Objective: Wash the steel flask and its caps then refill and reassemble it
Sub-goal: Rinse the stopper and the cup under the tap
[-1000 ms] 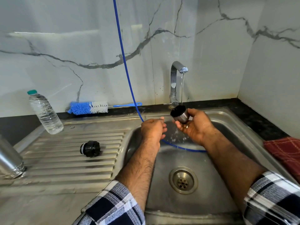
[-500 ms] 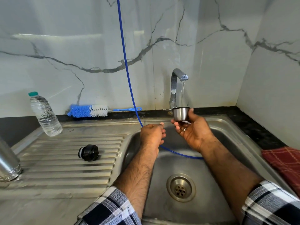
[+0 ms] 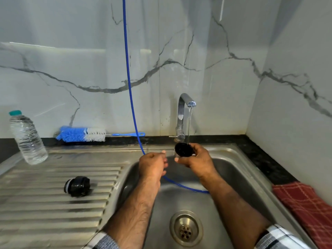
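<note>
Two hands: both work over the stainless steel sink (image 3: 239,169), under the running chrome tap (image 3: 181,112).
Right grip: right hand (image 3: 195,159) clamps its fingers round the small steel cup cap with black lining (image 3: 184,149), mouth tilted toward the camera so the stream rinses inside, as I judge it.
Left grip: left hand (image 3: 152,163) just beside it, fingers loosely curled, holding nothing.
Other cap: black round stopper (image 3: 77,186) lies well left of the hands on the ribbed drainboard (image 3: 45,209), likely draining.
Flask: out of view.
Surroundings: marble-look wall; blue-and-white bottle brush (image 3: 81,134) on the counter ledge.
</note>
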{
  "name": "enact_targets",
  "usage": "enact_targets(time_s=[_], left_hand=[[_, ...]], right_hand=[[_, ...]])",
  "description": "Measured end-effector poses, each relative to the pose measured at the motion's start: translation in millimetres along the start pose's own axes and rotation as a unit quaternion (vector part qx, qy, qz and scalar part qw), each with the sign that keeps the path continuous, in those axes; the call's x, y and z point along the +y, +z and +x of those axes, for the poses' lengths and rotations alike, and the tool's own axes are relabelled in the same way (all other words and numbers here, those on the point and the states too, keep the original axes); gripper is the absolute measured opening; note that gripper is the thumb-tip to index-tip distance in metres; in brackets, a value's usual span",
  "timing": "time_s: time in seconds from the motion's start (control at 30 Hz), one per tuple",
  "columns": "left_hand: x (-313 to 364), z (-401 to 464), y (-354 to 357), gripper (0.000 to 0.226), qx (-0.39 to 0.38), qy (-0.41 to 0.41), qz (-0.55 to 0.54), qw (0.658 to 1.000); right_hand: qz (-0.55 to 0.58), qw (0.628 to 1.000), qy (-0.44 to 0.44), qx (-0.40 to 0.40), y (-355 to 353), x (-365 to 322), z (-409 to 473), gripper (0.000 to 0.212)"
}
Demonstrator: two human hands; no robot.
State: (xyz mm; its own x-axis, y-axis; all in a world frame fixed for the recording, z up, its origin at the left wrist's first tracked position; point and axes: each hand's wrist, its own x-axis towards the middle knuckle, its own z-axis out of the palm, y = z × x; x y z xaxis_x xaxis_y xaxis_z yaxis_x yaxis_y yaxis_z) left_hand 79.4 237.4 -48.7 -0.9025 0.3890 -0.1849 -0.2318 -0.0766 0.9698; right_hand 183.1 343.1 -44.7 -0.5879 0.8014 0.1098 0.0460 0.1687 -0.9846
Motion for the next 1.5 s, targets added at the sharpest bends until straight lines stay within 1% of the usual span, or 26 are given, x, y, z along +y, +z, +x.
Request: enact_targets(time_s=[0.03, 0.1, 0.13, 0.23, 0.33, 0.37, 0.4, 0.5, 0.57, 0.6, 0.63, 0.7, 0.73, 0.83, 0.87, 0.93, 1.07, 1.1, 1.17, 1.2, 1.27, 1.33, 1.37, 1.43, 1.5], left_hand=[[0, -1, 0, 0.016, 0.002, 0.003, 0.000, 1.000], [0, -2, -1, 0.017, 0.003, 0.007, 0.002, 1.000], [1, -3, 0, 0.017, 0.002, 0.008, 0.003, 1.000], [1, -4, 0, 0.015, 0.000, 0.007, 0.000, 1.000], [1, -5, 0, 0.012, -0.003, 0.011, 0.001, 1.000], [1, -5, 0, 0.012, -0.004, 0.013, 0.001, 1.000], [2, -6, 0, 0.011, -0.005, 0.013, 0.001, 1.000], [3, -7, -1, 0.010, -0.009, 0.010, 0.000, 1.000], [4, -8, -1, 0.009, -0.011, 0.008, 0.000, 1.000], [4, -9, -1, 0.009, -0.012, 0.007, 0.000, 1.000], [4, -10, 0, 0.009, -0.012, 0.007, 0.002, 1.000], [5, -11, 0, 0.010, -0.013, 0.008, 0.007, 1.000], [5, -12, 0, 0.011, -0.013, 0.010, 0.009, 1.000], [5, -14, -2, 0.011, -0.011, 0.018, 0.020, 1.000], [4, -14, -2, 0.010, -0.010, 0.018, 0.022, 1.000], [5, -15, -2, 0.010, -0.013, 0.018, 0.019, 1.000], [5, -14, -1, 0.013, -0.012, 0.013, 0.007, 1.000], [5, -14, 0, 0.013, -0.012, 0.014, 0.006, 1.000], [4, -14, 1, 0.014, -0.015, 0.019, 0.011, 1.000], [4, -15, 1, 0.014, -0.018, 0.022, 0.017, 0.999], [3, -16, 2, 0.013, -0.021, 0.028, 0.027, 0.999], [3, -16, 2, 0.013, -0.022, 0.029, 0.026, 0.999], [4, -17, 2, 0.013, -0.023, 0.028, 0.022, 0.999], [5, -17, 0, 0.014, -0.023, 0.025, 0.018, 0.999], [5, -17, 0, 0.014, -0.024, 0.023, 0.014, 0.999]], right_hand=[[-0.033, 0.999, -0.006, -0.002, 0, -1, 0, 0.056], [-0.047, 0.999, -0.001, -0.017, 1, -3, 0, 0.048], [-0.047, 0.999, 0.003, -0.023, 2, -4, 0, 0.048], [-0.095, 0.995, -0.021, -0.009, 2, -4, 2, 0.059], [-0.049, 0.998, -0.001, -0.031, 1, -4, 0, 0.046], [-0.048, 0.999, -0.003, -0.024, -1, -6, -1, 0.049], [-0.058, 0.998, -0.008, -0.014, -3, -5, 1, 0.056], [-0.028, 0.999, 0.014, -0.027, -11, -8, 4, 0.072], [-0.069, 0.997, 0.010, -0.037, -20, -11, 2, 0.077], [-0.107, 0.994, -0.006, -0.033, -24, -10, 2, 0.073], [-0.141, 0.989, -0.025, -0.024, -28, -10, 2, 0.064], [-0.164, 0.985, -0.045, -0.009, -31, -12, -2, 0.047], [-0.175, 0.983, -0.051, -0.005, -32, -14, -3, 0.045], [-0.247, 0.967, -0.063, 0.001, -30, -20, -6, 0.055], [-0.258, 0.964, -0.058, 0.003, -27, -20, -7, 0.055], [-0.237, 0.971, -0.031, -0.006, -21, -17, -8, 0.058], [-0.138, 0.989, 0.031, -0.032, -8, -14, -6, 0.066], [-0.105, 0.993, 0.039, -0.034, -6, -14, -7, 0.067], [0.003, 0.997, 0.061, -0.038, -3, -15, -6, 0.069], [0.065, 0.995, 0.070, -0.043, -1, -14, -5, 0.067], [0.150, 0.984, 0.078, -0.050, -1, -16, -4, 0.052], [0.145, 0.986, 0.066, -0.050, -2, -18, -4, 0.034], [0.128, 0.989, 0.058, -0.047, -3, -19, -5, 0.033], [0.105, 0.992, 0.067, -0.027, -3, -18, -4, 0.044], [0.114, 0.989, 0.087, -0.029, -3, -15, -3, 0.059]])
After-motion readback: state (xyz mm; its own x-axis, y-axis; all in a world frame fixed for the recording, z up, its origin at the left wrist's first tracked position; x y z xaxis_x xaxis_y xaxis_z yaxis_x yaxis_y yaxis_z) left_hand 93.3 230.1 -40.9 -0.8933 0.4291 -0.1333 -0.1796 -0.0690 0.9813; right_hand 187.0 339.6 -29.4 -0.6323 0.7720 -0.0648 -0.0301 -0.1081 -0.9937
